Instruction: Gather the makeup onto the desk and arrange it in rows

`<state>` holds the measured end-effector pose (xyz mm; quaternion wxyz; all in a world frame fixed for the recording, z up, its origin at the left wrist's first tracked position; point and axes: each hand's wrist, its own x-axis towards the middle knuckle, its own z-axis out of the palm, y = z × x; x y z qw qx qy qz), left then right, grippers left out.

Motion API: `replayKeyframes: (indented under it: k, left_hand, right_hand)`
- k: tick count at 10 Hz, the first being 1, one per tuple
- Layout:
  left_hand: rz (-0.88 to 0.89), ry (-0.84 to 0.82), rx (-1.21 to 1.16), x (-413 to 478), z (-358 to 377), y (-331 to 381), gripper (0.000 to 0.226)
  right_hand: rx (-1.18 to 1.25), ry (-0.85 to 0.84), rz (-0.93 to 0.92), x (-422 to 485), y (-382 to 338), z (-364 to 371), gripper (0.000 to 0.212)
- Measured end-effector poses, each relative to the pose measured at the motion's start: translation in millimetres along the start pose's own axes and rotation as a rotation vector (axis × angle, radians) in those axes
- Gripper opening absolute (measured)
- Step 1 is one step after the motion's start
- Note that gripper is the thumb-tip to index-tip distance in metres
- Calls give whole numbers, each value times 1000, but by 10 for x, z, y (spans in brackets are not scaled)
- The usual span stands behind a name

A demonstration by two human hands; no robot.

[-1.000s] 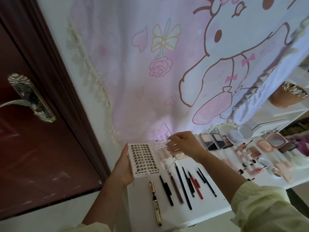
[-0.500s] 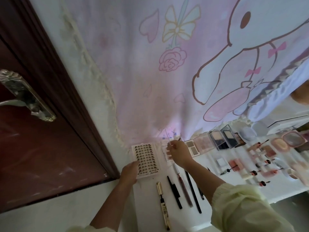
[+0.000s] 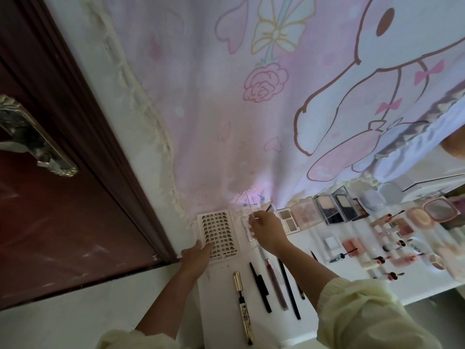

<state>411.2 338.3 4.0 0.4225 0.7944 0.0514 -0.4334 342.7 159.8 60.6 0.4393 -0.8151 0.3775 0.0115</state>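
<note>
White desk [image 3: 218, 323] under pink cartoon curtain [image 3: 226, 122], pencils [image 3: 260, 288] in a near row. Left hand [image 3: 195, 258] on lash card [image 3: 218, 233], near corner, grip unclear. Right hand [image 3: 267, 233] pinching thin clear stick [image 3: 250, 210].

A dark red-brown door [image 3: 63, 222] fills the left side, carrying an ornate brass-coloured handle plate [image 3: 37, 139]. Its dark wooden frame [image 3: 95, 122] runs diagonally beside a strip of white wall [image 3: 143, 157]. A pale pink cloth [image 3: 214, 122] hangs over the wall, edged on the left with cream lace trim [image 3: 161, 137]. Printed on it are a pink rose [image 3: 265, 81], a yellow bow [image 3: 276, 34] and a white long-eared cartoon animal [image 3: 377, 71]. A brown rounded thing [image 3: 455, 149] is cut off at the right edge.
</note>
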Motion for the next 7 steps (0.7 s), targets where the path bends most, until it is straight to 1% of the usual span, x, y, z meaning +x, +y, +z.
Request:
replayKeyframes:
  k: [1,2,3,4,5,7]
  left_hand:
    - [20,-4,178,21,41,-28,73]
    - [60,12,199,38,39,-70,70]
    - [84,40,162,24,29,-77,66]
    - [108,98,102,-4,36,-84,62]
    - [123,161,46,-66,64,-113,59]
    - [161,357,-20,-250,134,-283,47]
  right_hand:
    - [-16,-5,-3,-41,-18,-26,30]
    - [-46,-33,0,-94,-55,-81,29]
    - [-64,-72,12,-148,-92,-133,42]
    - [-77,-61,11,-165,-83,-147,48]
    - [-83,-39,-6,-206,-61,-170,48]
    - [-42,-5,-18,-333,40,-239,48]
